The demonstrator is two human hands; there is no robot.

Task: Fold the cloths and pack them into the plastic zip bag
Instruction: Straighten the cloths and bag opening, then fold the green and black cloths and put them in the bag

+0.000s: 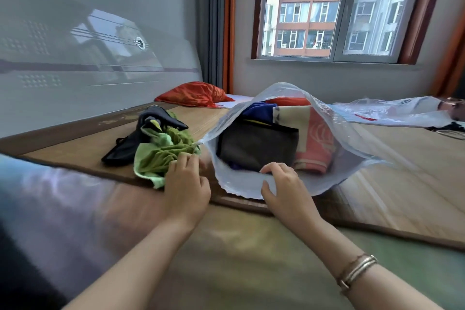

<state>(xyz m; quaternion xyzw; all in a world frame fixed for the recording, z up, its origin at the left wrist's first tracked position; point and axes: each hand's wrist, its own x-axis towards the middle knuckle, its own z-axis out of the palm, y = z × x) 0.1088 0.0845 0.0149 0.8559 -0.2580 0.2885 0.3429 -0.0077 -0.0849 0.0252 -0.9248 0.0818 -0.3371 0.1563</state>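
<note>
A clear plastic zip bag [337, 158] lies on the bed mat with its mouth wide open toward me. Inside it sit a folded dark grey cloth [256, 145], a pink and cream cloth [312, 143] and a blue cloth [259, 109]. My right hand [284, 184] grips the near lip of the bag's mouth, thumb under the plastic. To the bag's left lies a crumpled green cloth [161, 153] with a black garment [141, 133] behind it. My left hand [187, 184] rests on the green cloth's near edge, fingers curled into it.
A red pillow [195, 94] lies at the head of the bed by the white headboard [88, 70]. A second plastic bag [392, 111] lies flat at the far right. The woven mat [402, 184] covers the bed; its near edge runs under my hands.
</note>
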